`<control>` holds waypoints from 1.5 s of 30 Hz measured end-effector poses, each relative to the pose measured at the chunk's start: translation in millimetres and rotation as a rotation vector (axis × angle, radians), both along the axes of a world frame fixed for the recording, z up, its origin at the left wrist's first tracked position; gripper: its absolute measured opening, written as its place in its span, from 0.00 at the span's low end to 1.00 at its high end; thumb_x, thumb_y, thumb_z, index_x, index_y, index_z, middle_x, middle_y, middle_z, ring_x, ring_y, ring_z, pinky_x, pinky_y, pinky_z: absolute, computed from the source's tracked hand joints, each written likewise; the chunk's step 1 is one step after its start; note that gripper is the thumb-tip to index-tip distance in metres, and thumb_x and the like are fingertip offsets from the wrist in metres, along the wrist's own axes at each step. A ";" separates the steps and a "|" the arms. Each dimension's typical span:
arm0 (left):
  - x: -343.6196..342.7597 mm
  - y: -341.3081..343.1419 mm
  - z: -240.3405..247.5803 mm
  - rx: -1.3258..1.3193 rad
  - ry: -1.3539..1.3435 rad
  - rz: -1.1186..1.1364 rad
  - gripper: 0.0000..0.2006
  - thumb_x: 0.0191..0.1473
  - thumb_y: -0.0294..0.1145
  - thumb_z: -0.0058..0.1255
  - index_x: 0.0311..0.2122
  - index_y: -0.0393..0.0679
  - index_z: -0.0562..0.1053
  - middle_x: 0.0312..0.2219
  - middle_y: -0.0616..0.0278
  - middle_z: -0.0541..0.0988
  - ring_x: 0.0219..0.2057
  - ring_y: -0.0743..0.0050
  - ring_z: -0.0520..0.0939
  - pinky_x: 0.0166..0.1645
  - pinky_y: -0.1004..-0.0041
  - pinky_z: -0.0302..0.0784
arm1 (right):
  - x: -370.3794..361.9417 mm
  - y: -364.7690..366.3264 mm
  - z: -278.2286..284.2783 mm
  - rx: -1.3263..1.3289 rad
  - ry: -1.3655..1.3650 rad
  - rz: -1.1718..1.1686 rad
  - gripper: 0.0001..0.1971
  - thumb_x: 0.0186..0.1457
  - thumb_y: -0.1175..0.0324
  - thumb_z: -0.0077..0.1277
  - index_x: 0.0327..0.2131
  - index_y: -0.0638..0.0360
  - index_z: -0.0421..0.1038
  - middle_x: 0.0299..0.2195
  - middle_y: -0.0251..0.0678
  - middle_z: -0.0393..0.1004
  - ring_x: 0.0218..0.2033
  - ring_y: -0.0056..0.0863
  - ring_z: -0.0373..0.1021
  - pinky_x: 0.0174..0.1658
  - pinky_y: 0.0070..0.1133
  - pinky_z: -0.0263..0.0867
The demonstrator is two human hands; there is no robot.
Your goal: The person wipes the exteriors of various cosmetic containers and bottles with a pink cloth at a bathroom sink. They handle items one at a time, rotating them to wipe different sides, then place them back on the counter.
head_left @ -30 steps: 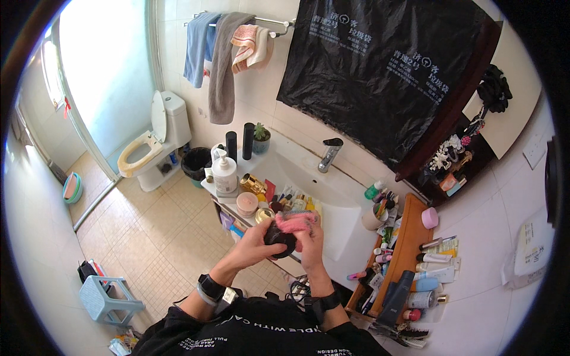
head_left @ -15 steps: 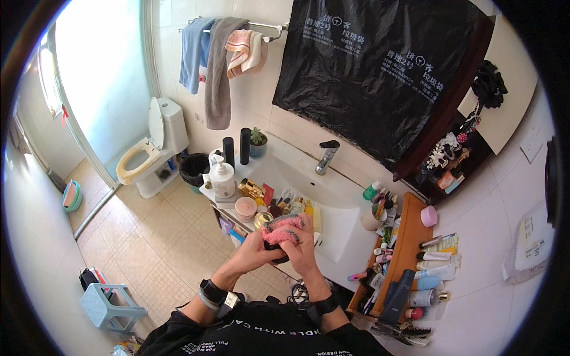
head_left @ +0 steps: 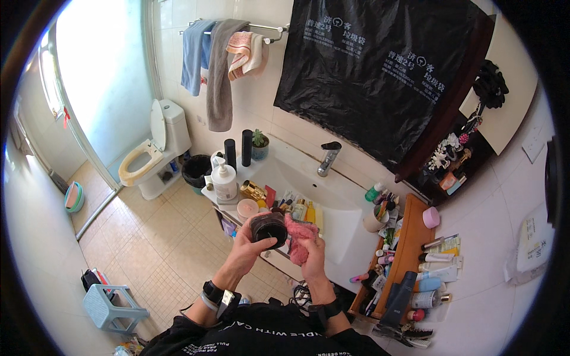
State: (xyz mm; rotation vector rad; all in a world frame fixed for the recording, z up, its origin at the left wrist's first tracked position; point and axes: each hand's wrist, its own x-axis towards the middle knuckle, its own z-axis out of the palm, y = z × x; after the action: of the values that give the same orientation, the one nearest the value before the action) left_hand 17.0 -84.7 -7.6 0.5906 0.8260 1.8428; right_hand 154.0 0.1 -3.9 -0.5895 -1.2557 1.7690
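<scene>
My left hand (head_left: 244,244) grips a round black jar (head_left: 268,226), its dark circular face turned up and my thumb lying over its edge. Beside it my right hand (head_left: 313,255) is closed around a bunched pink cloth (head_left: 299,234), which sits right against the jar's side. Both are held above the front edge of the white sink (head_left: 344,228). Just beyond my hands, cosmetics crowd the sink's left part: a pink round jar (head_left: 247,208), a gold bottle (head_left: 253,190), a yellow tube (head_left: 310,212) and several small bottles.
A white pump bottle (head_left: 224,183) and a potted succulent (head_left: 259,148) stand on the counter's left end, and the faucet (head_left: 328,158) rises behind the basin. To the right, a wooden organizer (head_left: 409,237) is packed with toiletries. A blue stool (head_left: 113,307) stands on the floor.
The pink cloth has come off the jar's top and moved right with my right hand. The jar has tilted, so its dark round face now shows in my left hand.
</scene>
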 end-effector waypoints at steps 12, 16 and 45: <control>3.4 1.5 3.8 -0.029 -0.110 0.029 0.23 0.44 0.15 0.58 0.48 0.39 0.68 0.40 0.63 0.76 0.41 0.76 0.78 0.47 0.76 0.74 | -11.4 -0.3 3.6 0.196 -0.044 -0.002 0.13 0.51 0.74 0.46 0.40 0.63 0.75 0.36 0.28 0.71 0.21 0.09 0.60 0.26 0.11 0.56; 2.1 0.3 5.5 0.063 -0.245 0.031 0.24 0.44 0.14 0.56 0.49 0.39 0.68 0.41 0.62 0.76 0.43 0.74 0.77 0.49 0.74 0.74 | -11.2 -2.3 3.6 -0.071 -0.052 0.006 0.13 0.51 0.74 0.44 0.40 0.65 0.75 0.36 0.32 0.72 0.36 0.19 0.65 0.41 0.19 0.62; 2.9 3.8 -5.6 0.018 -0.163 0.088 0.21 0.49 0.22 0.55 0.49 0.42 0.64 0.42 0.61 0.75 0.44 0.70 0.77 0.46 0.65 0.78 | -19.2 5.5 26.9 -0.292 0.118 0.053 0.09 0.54 0.72 0.54 0.39 0.62 0.69 0.37 0.35 0.75 0.40 0.23 0.71 0.46 0.22 0.66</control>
State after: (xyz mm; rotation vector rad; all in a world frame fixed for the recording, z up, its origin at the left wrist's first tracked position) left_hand 19.9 -80.9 -13.3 0.4146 0.7378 1.9517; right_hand 134.8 5.6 23.0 -0.6093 -0.9470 2.0195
